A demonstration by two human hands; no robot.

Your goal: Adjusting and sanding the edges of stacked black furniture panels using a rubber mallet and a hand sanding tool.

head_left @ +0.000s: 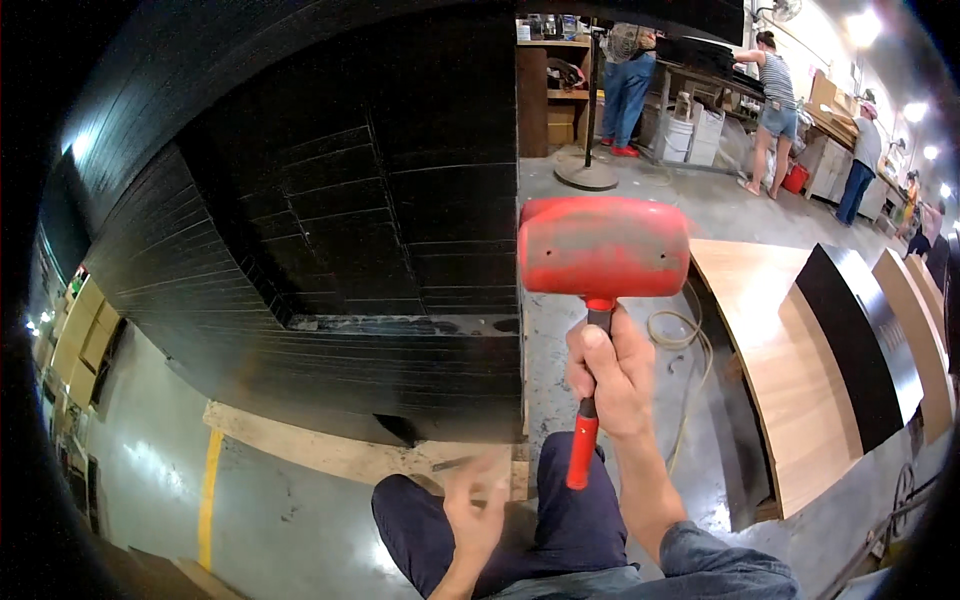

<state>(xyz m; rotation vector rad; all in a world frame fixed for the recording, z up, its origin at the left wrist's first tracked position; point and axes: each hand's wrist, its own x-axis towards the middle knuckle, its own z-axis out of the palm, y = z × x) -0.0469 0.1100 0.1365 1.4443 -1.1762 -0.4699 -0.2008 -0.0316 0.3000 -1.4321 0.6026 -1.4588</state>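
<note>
My right hand (622, 375) is closed round the dark handle of a red mallet (605, 248). The mallet is raised upright, its big scuffed head on top and the red end of its handle below my fist. Low in front of my knees is my left hand (474, 510), its fingers smeared by motion. A thin dark strip (452, 463) lies at its fingertips; whether I hold it cannot be made out. Close ahead stands a large black-faced wooden structure (440, 250) with pale seam lines and a recess. A small dark pointed piece (400, 430) shows at its lower edge.
Pale wooden base board (300, 435) runs under the black structure. To the right lean curved panels (780, 350), wood-coloured and black. A hose (690, 335) lies on the grey floor, near a round stand base (586, 172). Several people work at benches (720, 85) at the back right.
</note>
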